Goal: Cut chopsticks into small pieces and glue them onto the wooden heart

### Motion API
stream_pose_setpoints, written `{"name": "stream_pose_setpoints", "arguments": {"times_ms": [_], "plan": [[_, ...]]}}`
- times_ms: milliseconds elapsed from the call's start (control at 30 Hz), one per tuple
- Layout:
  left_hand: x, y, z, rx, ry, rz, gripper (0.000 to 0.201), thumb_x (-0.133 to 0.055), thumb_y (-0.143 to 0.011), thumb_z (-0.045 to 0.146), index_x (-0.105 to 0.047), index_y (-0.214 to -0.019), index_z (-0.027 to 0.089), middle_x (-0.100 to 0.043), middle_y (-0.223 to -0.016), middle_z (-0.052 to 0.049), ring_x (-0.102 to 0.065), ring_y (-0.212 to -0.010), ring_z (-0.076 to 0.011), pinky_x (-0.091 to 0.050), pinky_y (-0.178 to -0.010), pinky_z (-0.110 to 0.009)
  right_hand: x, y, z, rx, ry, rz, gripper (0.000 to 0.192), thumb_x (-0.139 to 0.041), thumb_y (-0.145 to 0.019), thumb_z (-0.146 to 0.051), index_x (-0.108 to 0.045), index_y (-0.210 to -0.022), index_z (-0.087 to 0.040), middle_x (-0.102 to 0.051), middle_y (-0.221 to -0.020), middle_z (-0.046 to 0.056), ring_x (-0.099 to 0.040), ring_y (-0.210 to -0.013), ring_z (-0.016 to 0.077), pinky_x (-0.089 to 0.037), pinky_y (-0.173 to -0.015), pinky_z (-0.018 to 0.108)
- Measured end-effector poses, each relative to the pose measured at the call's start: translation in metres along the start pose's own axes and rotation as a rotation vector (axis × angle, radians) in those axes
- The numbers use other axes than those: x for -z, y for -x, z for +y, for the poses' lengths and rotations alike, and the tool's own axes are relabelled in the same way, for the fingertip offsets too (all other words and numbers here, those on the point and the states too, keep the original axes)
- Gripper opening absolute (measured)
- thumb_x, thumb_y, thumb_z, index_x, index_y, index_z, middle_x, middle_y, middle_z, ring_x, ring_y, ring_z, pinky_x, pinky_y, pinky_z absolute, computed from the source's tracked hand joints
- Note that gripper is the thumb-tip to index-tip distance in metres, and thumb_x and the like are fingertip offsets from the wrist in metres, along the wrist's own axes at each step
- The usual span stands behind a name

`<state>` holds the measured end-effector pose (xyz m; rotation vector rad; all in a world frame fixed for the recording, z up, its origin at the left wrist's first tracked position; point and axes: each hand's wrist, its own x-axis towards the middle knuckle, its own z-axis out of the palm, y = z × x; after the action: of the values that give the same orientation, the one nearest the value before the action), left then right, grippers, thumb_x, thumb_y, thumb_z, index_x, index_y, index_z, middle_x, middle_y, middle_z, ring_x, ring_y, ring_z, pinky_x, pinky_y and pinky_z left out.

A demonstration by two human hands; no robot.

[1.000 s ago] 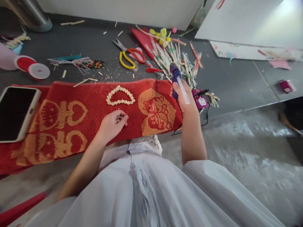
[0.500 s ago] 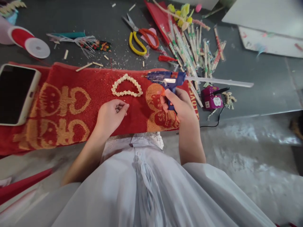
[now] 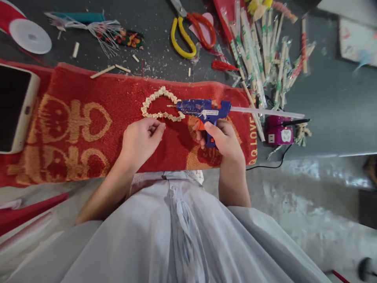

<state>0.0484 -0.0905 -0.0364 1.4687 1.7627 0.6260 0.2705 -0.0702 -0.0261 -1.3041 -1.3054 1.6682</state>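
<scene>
A blue hot glue gun (image 3: pixel 194 108) with an orange trigger is gripped in my right hand (image 3: pixel 224 135), its metal nozzle pointing left. A long translucent glue stick (image 3: pixel 265 112) sticks out of its back. The nozzle lies over the right side of a cream, knobbly ring (image 3: pixel 161 91), bent into a rough half-moon on the red towel (image 3: pixel 123 94). Just below the ring, my left hand (image 3: pixel 143 139) is closed in a pinch at the ring's lower edge. Whatever is between those fingertips is too small to make out; a bit of red shows there.
Scissors (image 3: pixel 182 39), wrapped sticks (image 3: pixel 256 51), a red tassel (image 3: pixel 225 66) and a white spool (image 3: pixel 30 36) lie behind the towel. A phone (image 3: pixel 17 108) rests at left. At right sits a purple power adapter (image 3: pixel 278 131) with a black cord.
The glue gun has moved left and down, bringing its nozzle over the ring. My left hand has come up close to the ring's lower edge. The camera view has shifted too.
</scene>
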Motion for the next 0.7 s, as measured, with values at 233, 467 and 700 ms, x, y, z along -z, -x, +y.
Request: {"name": "stream_pose_setpoints", "arguments": {"times_ms": [233, 467, 700], "plan": [[-0.0006, -0.0002, 0.0000, 0.030, -0.053, -0.012, 0.032, -0.051, -0.087, 0.045, -0.069, -0.081, 0.019, -0.067, -0.064, -0.002, -0.058, -0.060, -0.0141, -0.040, -0.056, -0.023, 0.0063, -0.0003, -0.0003, -0.086, -0.022, -0.039, 0.047, -0.067, -0.075, -0.063, -0.068, -0.081, -0.017, -0.060, -0.062, -0.002, -0.054, -0.046, 0.0058, -0.047, -0.042, 0.018], [-0.0015, -0.0010, 0.0000, 0.026, -0.122, -0.019, 0.033, -0.050, -0.087, 0.045, -0.070, -0.080, 0.019, -0.064, -0.061, -0.001, -0.053, -0.055, -0.0122, -0.034, -0.053, -0.024, 0.0098, 0.0001, 0.0021, -0.098, -0.045, -0.049, 0.045, -0.069, -0.075, -0.061, -0.069, -0.081, -0.016, -0.061, -0.063, -0.002, -0.055, -0.047, 0.0055, -0.048, -0.042, 0.017], [-0.0013, -0.0011, 0.0002, 0.003, -0.187, -0.020, 0.032, -0.050, -0.087, 0.043, -0.069, -0.079, 0.019, -0.064, -0.062, 0.000, -0.049, -0.052, -0.0107, -0.031, -0.053, -0.025, 0.0092, 0.0001, 0.0022, -0.129, -0.044, -0.065, 0.046, -0.070, -0.073, -0.062, -0.066, -0.079, -0.016, -0.060, -0.061, -0.002, -0.055, -0.046, 0.0055, -0.047, -0.040, 0.016]]}}
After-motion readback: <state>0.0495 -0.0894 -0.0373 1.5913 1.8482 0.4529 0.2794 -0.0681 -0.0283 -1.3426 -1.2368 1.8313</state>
